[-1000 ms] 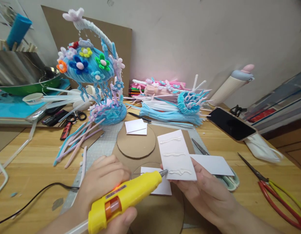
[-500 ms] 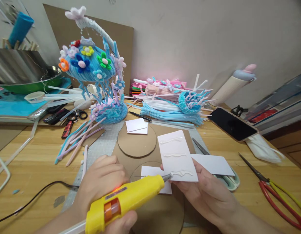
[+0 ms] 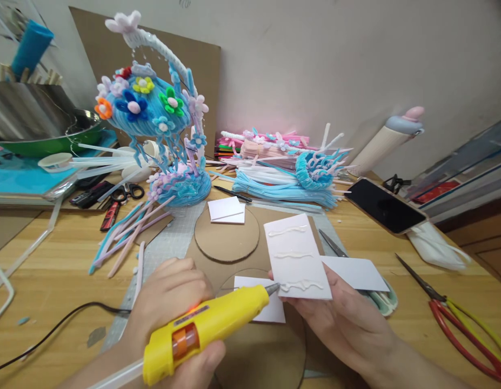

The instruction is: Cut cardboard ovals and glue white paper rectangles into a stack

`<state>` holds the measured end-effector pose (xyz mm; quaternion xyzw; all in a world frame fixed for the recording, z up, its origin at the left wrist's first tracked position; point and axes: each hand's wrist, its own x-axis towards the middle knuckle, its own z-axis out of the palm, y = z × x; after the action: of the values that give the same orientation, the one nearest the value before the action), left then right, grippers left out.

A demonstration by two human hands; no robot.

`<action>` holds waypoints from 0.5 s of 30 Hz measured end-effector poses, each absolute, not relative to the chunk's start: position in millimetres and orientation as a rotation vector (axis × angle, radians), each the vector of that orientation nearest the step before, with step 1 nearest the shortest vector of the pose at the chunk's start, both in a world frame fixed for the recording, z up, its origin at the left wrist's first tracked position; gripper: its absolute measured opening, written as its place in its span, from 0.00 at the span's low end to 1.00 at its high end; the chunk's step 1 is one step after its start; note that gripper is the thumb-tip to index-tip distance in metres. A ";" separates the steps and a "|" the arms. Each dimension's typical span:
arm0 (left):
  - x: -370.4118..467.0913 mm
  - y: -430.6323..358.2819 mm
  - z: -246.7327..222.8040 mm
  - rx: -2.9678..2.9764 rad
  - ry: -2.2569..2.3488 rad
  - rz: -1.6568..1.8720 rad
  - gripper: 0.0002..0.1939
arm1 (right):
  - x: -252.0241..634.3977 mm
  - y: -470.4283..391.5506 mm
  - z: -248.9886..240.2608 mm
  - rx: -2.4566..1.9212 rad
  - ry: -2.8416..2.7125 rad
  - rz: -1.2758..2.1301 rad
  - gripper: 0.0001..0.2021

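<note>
A yellow glue gun (image 3: 209, 319) is in my left hand (image 3: 173, 297), whose fingers wrap round its handle. Its metal nozzle points right and meets the lower left corner of a white card (image 3: 296, 243). Three wavy lines of whitish glue cross that card, the lowest close to its bottom edge. My right hand (image 3: 347, 324) holds the card from below and behind, tilted toward me. Beneath, another white card (image 3: 270, 310) lies on brown cardboard, partly hidden by the gun. Two small white pieces (image 3: 226, 209) rest on a cardboard disc (image 3: 226, 240) further back.
Behind stand a blue flowered pipe-cleaner model (image 3: 153, 108) and bundled pipe cleaners (image 3: 282, 186). Red-and-yellow-handled scissors (image 3: 456, 324) and a phone (image 3: 388, 205) lie right; a white card (image 3: 355, 273) is beside my right hand. A black cable (image 3: 72, 310) runs left.
The nozzle has moved left along the card's lower edge, and the bottom glue line now reaches nearer the left corner. The held card has shifted slightly.
</note>
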<state>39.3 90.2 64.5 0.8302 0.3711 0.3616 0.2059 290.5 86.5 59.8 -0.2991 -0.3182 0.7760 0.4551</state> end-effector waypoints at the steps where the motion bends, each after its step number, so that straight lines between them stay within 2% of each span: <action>1: 39.6 90.5 64.1 2.300 1.025 1.009 0.12 | 290.4 86.6 59.7 -0.735 -0.789 1.916 0.20; 15: 39.2 91.0 67.2 2.335 1.032 0.958 0.12 | 290.6 85.8 62.4 -0.774 -0.849 1.870 0.16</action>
<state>39.2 91.0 67.2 0.8380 0.3704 0.3437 0.2059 290.6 85.8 62.4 -0.3140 -0.3441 0.7584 0.4558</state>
